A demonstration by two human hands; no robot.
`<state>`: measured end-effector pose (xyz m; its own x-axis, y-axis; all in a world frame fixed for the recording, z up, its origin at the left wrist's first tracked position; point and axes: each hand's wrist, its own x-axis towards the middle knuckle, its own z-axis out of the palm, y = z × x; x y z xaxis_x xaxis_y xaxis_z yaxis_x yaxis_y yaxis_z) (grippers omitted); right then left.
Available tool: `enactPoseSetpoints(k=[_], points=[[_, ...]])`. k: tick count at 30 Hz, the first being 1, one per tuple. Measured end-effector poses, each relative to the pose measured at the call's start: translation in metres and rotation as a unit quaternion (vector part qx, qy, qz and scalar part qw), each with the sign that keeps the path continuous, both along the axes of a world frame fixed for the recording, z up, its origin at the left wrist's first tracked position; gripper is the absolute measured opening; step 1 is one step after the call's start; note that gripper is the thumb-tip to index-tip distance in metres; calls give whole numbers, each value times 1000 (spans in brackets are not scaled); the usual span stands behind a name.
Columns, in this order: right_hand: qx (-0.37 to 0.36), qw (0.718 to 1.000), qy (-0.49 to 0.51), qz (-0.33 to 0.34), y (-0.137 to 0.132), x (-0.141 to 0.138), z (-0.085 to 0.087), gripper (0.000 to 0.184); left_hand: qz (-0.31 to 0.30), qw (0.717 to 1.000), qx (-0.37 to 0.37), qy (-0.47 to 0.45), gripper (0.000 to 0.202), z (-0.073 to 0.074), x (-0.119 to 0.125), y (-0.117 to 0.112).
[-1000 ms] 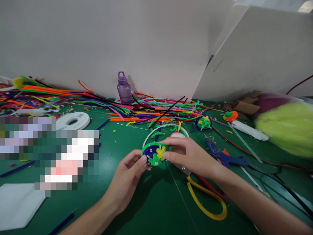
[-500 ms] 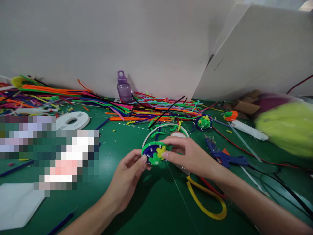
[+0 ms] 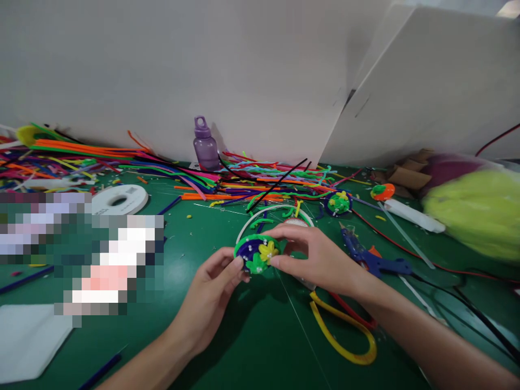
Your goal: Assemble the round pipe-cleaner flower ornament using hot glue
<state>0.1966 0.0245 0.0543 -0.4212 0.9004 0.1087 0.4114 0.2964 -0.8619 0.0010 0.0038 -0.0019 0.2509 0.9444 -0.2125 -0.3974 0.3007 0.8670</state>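
Between my two hands, above the green table, is a round pipe-cleaner ornament (image 3: 252,250). It is dark blue with a bright green rim, a yellow flower, a green flower and small white beads. My left hand (image 3: 223,276) grips its left edge between thumb and fingers. From the right, my right hand (image 3: 303,254) pinches it, thumb beside the yellow flower and index finger at the top rim. A white hoop (image 3: 244,222) lies on the table behind it. Under my right hand, a round container is partly hidden.
A blue glue gun (image 3: 377,262) lies right of my right hand, near a yellow loop (image 3: 365,355). Behind are pipe cleaners (image 3: 260,181), a purple bottle (image 3: 206,149) and another blue-and-green ornament (image 3: 339,203). A white spool (image 3: 136,197) lies left; a yellow-green bag (image 3: 475,214) sits right.
Both hands keep almost the same hold on the ornament. No clear movement of other things shows, apart from a very slight shift of the view.
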Motion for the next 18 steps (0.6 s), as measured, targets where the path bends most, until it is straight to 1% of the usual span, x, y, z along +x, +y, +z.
enactPoseSetpoints(k=[7, 14, 18], points=[[25, 1000, -5, -7, 0, -1, 2, 24, -3, 1000, -4, 4, 7, 1, 1, 1], [25, 999, -14, 15, 0, 1, 1, 34, 4, 1000, -2, 5, 7, 0, 1, 1], [31, 999, -13, 9, -1, -1, 1, 31, -2, 1000, -1, 4, 6, 0, 1, 0]])
